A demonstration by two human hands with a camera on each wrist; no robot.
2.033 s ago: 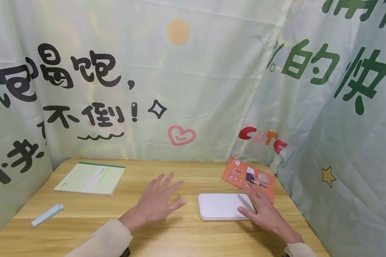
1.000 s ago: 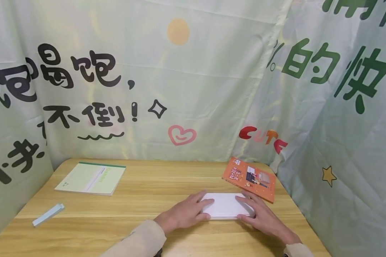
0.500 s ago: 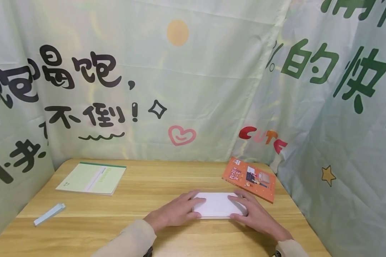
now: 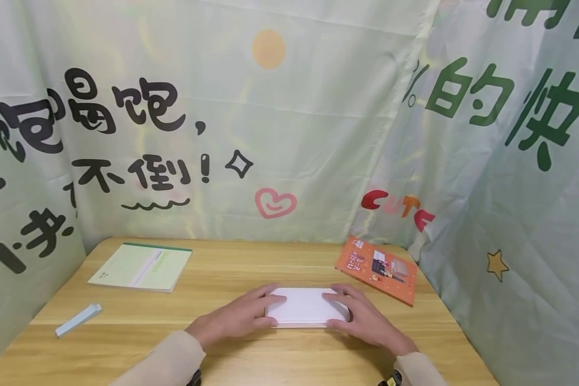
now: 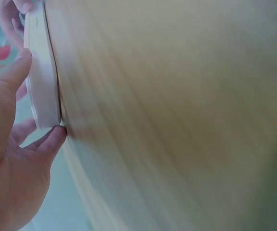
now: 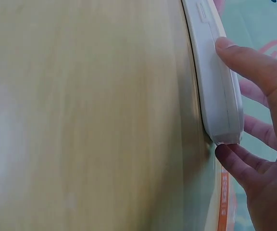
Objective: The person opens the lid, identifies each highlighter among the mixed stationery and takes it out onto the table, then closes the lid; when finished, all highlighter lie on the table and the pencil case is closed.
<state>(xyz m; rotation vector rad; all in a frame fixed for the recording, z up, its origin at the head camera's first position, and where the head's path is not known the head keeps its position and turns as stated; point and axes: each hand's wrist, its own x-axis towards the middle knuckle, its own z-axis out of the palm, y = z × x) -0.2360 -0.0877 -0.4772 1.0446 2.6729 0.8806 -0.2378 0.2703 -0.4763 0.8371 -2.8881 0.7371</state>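
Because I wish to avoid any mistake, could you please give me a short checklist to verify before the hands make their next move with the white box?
1. Left fingers on the white box: ok, they hold its left end.
2. Right fingers on the box: ok, they hold its right end.
3. Box level: ok, it looks flat on the table.
4. Orange book out of the way: ok, bare wood shows between it and the box.
5. Notebook apart from the hands: ok, it lies at the far left.
6. Contents of the box: cannot tell, its inside is hidden.
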